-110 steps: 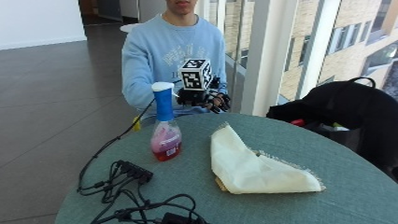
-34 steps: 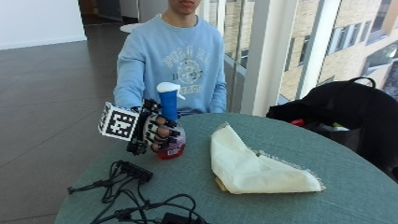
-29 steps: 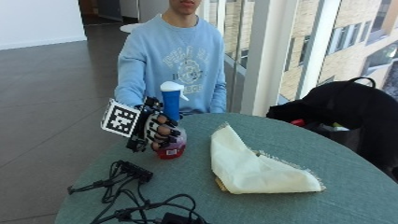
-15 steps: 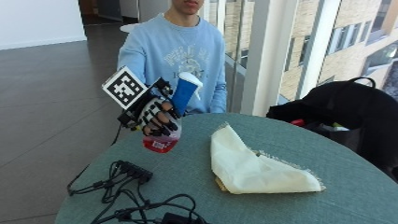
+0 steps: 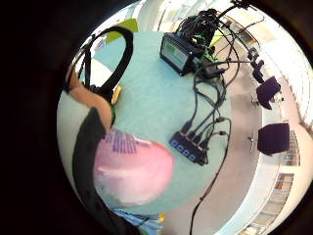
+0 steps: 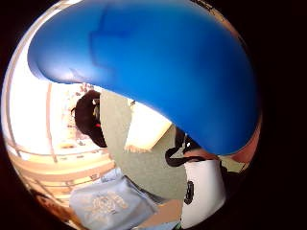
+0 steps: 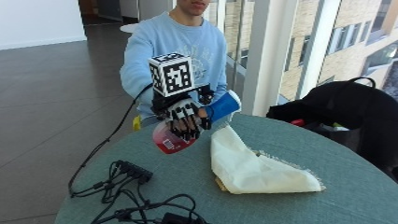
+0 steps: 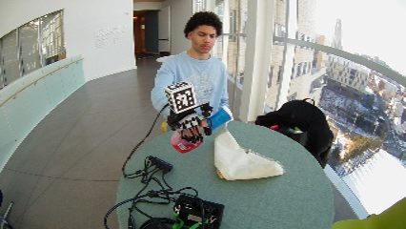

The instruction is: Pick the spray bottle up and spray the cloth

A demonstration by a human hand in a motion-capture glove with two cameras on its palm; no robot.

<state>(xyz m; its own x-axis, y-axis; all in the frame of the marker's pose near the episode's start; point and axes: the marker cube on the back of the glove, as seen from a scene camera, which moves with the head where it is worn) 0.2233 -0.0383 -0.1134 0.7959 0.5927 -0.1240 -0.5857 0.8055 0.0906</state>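
My gloved right hand (image 7: pixel 185 116) grips the spray bottle (image 7: pixel 171 138) and holds it above the round green table (image 7: pixel 348 177), tilted so its blue spray head (image 7: pixel 223 106) points toward the cream cloth (image 7: pixel 252 168). The bottle's clear base holds pink liquid (image 5: pixel 134 171). The blue head (image 6: pixel 158 67) fills much of the thumb side palm view, with the cloth (image 6: pixel 146 127) beyond it. The folded cloth lies on the table just to the right of the hand in the outside view. In the wide outside view the hand (image 8: pixel 190 125) holds the bottle (image 8: pixel 183 142) over the table's left part.
A black power strip (image 7: pixel 131 171) and tangled cables (image 7: pixel 143 207) lie on the table's near left. A black device with a screen (image 8: pixel 198 211) sits at the near edge. A black bag (image 7: pixel 339 109) rests beyond the table's far right edge.
The hand went from resting at the table's far edge to the bottle, gripped it, lifted it off the table and tilted its blue head toward the cloth.
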